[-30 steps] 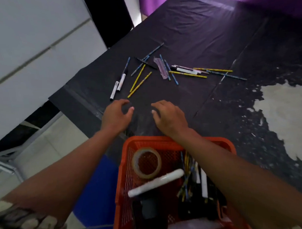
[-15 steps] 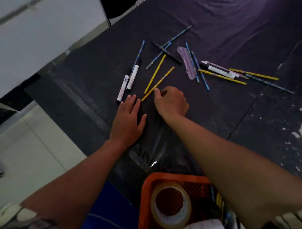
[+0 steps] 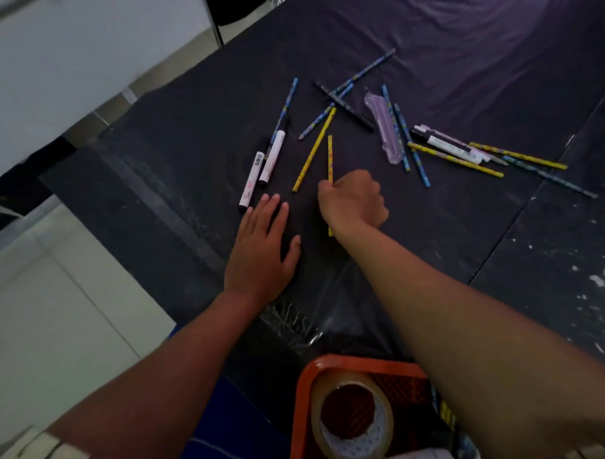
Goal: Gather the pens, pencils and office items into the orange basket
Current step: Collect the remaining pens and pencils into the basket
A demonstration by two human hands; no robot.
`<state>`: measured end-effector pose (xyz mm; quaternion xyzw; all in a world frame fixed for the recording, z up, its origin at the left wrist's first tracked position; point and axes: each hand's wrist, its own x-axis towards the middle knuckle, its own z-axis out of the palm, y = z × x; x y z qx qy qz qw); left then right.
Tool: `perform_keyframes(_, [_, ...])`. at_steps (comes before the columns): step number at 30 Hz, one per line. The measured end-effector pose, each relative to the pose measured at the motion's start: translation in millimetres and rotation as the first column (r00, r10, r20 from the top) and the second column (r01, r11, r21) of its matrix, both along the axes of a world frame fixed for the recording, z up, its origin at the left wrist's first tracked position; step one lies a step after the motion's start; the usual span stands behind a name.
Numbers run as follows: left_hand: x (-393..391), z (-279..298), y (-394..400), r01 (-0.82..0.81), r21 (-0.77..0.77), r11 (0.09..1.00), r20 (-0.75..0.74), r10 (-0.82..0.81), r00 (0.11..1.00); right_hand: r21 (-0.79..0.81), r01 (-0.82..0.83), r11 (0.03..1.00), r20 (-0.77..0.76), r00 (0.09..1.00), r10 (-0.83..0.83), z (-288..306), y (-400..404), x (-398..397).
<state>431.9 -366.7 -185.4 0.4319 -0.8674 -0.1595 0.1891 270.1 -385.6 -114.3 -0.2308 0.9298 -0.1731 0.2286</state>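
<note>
- I'm pinching a yellow pencil [image 3: 330, 156] in my right hand [image 3: 353, 201], fingers curled round its lower half; its far end is pointing to twelve o'clock, its near tip showing below my wrist.
- My left hand [image 3: 262, 253] is lying flat on the black table cover [image 3: 175, 172], fingers straight, holding nothing, at nine o'clock from the right.
- A second yellow pencil [image 3: 313, 150] is lying just beside the held one, at eleven o'clock from my right hand; two white markers [image 3: 263, 169] are sitting at twelve o'clock from the left.
- More pencils and a clear plastic case [image 3: 385, 130] are waiting at one to two o'clock.
- The orange basket [image 3: 305, 401] is sitting at six o'clock, with a tape roll [image 3: 350, 421] inside.
- I judge this the pick-up step; next I should be carrying the pencil back to the basket.
</note>
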Motion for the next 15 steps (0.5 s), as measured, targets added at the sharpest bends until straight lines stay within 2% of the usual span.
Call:
perform_keyframes(4, [-5.6, 13.5, 0.0, -0.056, 0.118, 0.991, -0.012, 0.058, 0.998, -0.037, -0.024, 0.999, 0.053, 0.998, 0.026, 15.7, 45.2, -5.9])
perform_keyframes(6, [-19.2, 36.2, -0.3, -0.149, 0.247, 0.957, -0.041, 0.163, 0.986, -0.086, -0.054, 0.995, 0.064, 0.996, 0.059, 22.8, 67.9, -8.2])
perform_keyframes(9, [-52.0, 79.1, 9.1, -0.233, 0.425, 0.875, -0.163, 0.327, 0.931, -0.193, -0.118, 0.974, 0.078, 0.988, 0.135, 38.2, 104.7, -13.7])
perform_keyframes(15, [-111.5, 139.2, 55.0, -0.01, 0.73, 0.683, -0.446, 0.488, 0.75, -0.343, -0.193, 0.919, 0.052, 0.973, 0.224, 67.4, 162.2, -31.1])
